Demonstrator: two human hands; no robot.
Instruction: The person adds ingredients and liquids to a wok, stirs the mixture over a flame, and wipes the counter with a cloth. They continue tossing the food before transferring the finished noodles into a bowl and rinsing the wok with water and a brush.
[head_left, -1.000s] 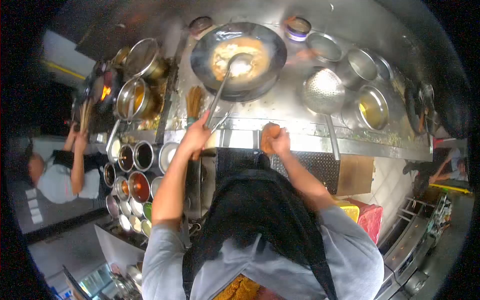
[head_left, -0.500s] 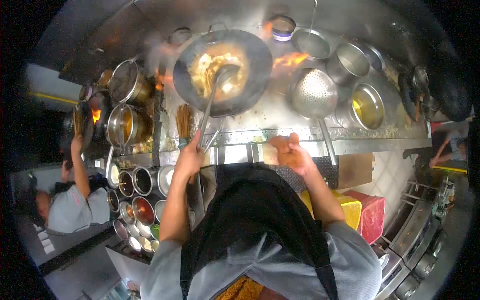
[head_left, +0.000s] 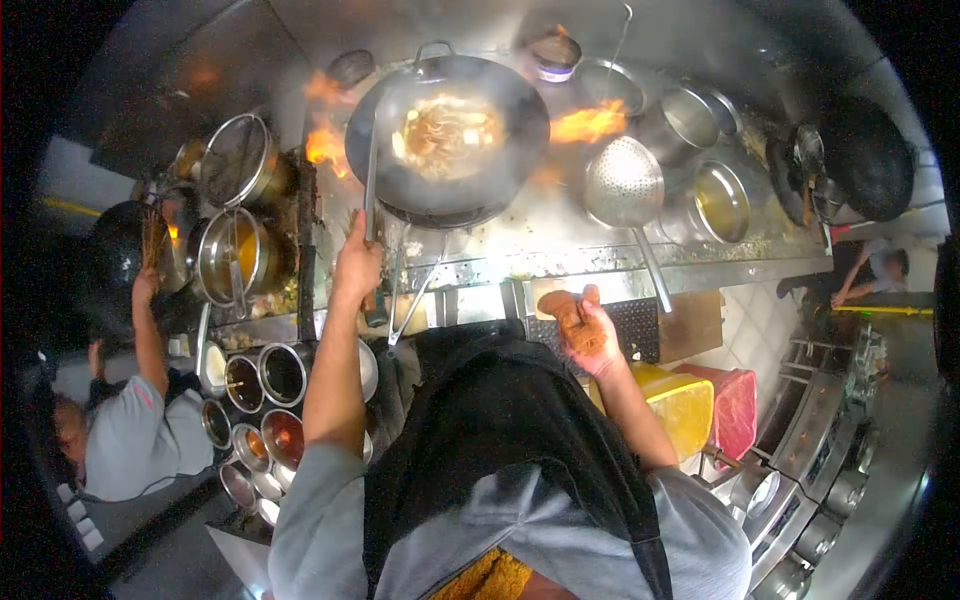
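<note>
My left hand (head_left: 358,268) is closed round the handle of a long ladle (head_left: 371,185). The handle points up along the left rim of a black wok (head_left: 520,150); its bowl is hard to make out in the steam. Pale pieces of food in brown liquid (head_left: 450,140) cook in the wok. My right hand (head_left: 592,335) holds a folded brown cloth (head_left: 572,312), thumb up, in front of the stove edge. A perforated strainer (head_left: 624,182) with a long handle lies on the stove, above and right of that hand.
Flames (head_left: 588,124) rise on both sides of the wok. Metal pots (head_left: 720,200) stand at right, a sieve (head_left: 237,160) at left. Several seasoning bowls (head_left: 283,373) sit lower left. A co-worker (head_left: 150,430) holds a brush there. A yellow bin (head_left: 682,410) stands at right.
My left hand has moved left, and the ladle has swung from the middle of the wok to its left side. Flames beside the wok have grown. The right hand still holds the cloth.
</note>
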